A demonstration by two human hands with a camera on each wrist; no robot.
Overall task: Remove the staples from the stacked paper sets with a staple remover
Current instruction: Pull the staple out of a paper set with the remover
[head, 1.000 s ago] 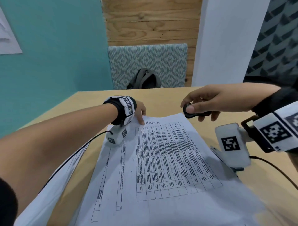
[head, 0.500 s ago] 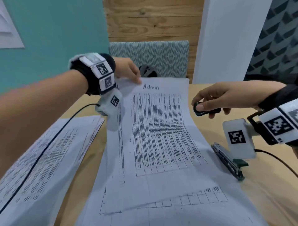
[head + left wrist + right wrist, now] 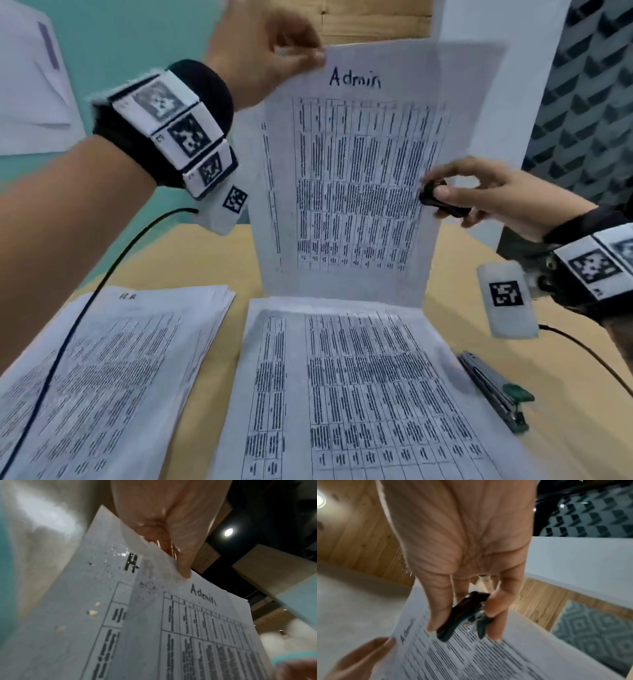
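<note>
My left hand pinches the top left corner of a printed sheet marked "Admin" and holds it upright above the table; the left wrist view shows the fingers on that corner of the sheet. Under the raised sheet a paper set lies flat. My right hand grips a black staple remover by the sheet's right edge; in the right wrist view the staple remover sits between thumb and fingers above the sheet.
A second paper stack lies at the left of the wooden table. A dark stapler with a green part lies to the right of the flat paper set. Cables run from both wrist cameras.
My left hand has lifted the "Admin" sheet from lying flat to standing upright, uncovering the page beneath. The right hand has stayed beside it with the staple remover.
</note>
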